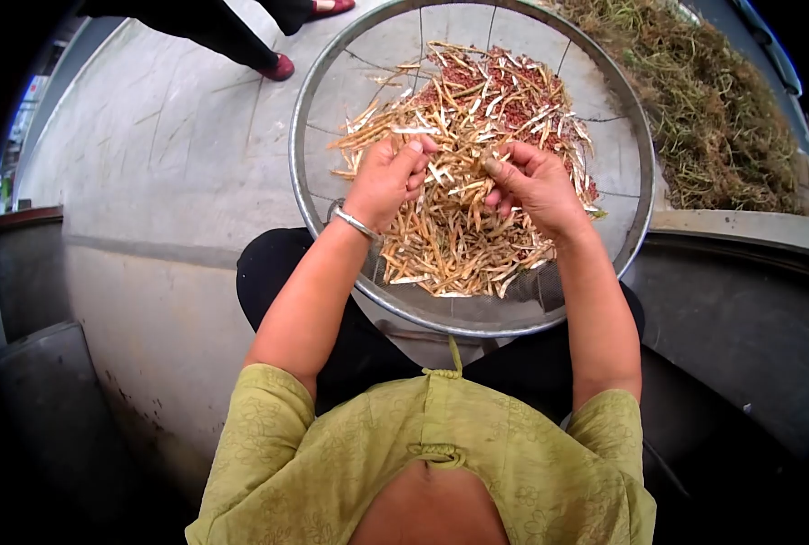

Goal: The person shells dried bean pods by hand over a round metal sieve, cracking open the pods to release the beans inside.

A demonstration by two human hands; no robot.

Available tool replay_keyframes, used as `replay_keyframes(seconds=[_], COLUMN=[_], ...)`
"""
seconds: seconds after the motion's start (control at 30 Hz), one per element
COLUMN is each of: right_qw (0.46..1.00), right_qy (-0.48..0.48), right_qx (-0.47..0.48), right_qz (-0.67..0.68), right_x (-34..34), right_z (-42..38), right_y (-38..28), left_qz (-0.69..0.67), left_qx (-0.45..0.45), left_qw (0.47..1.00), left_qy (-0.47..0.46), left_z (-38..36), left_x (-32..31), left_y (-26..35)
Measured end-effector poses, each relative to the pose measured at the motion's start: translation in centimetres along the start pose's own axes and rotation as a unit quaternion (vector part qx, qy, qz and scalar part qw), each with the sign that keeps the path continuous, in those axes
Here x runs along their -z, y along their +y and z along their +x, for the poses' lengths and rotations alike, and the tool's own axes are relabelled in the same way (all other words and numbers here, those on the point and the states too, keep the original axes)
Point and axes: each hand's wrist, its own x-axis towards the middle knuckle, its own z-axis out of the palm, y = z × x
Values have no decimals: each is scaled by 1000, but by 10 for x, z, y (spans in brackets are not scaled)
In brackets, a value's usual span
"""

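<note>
A round metal-rimmed mesh sieve (302, 154) lies over my lap. Dry tan bean pods (450, 245) are heaped in it, with small red beans (518, 100) toward its far right part. My left hand (393, 177), with a bracelet on the wrist, is over the pods, thumb pressed to the curled fingers at a pale pod piece. To its right, my right hand (530, 186) is closed in a pinch on a dry pod, also above the heap. The two hands are apart.
Dried plants (704, 109) are piled at the upper right. Another person's legs and red shoes (279, 68) are on the concrete floor (168, 163) beyond the sieve at the upper left. Dark panels stand on both sides of me.
</note>
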Motion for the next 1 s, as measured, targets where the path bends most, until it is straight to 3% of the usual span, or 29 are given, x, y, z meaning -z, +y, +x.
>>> replay_keyframes(seconds=[0.2, 0.27, 0.33, 0.4, 0.47, 0.53, 0.57, 0.67, 0.7, 0.83, 1.0], right_qw=[999, 992, 989, 986, 984, 983, 979, 995, 995, 990, 994], right_qy=[-34, -27, -24, -28, -29, -25, -36, -21, -64, -91, -2], right_qx=[-18, -27, -32, -33, -35, -55, -50, -48, -18, -37, 8], right_qz=[-37, -122, -140, -159, -172, -176, -194, -90, -68, -100, -106], right_x=[-5, -9, -11, -15, -17, -19, -20, -22, -17, -10, 4], right_z=[-3, -6, -6, -6, -5, -5, -7, -7, -7, -19, -15], right_y=[-12, -15, -15, -16, -17, -17, -20, -17, -16, -29, -30], left_qz=[100, 115, 147, 171, 202, 224, 279, 167, 207, 156, 138], left_qx=[-1, 12, 18, 37, 61, -44, 34, 19, 56, 82, -1], left_qw=[995, 989, 985, 972, 966, 954, 941, 968, 967, 979, 988], left_qy=[-6, -91, -87, -160, -152, -196, -190, -186, -135, -102, -72], left_z=[3, 4, 5, 7, 7, 12, 11, 11, 14, 10, 10], left_x=[-16, -18, -19, -19, -22, -29, -25, -29, -25, -24, -17], left_y=[3, 3, -4, -8, -10, -16, -11, -21, -24, -21, -18])
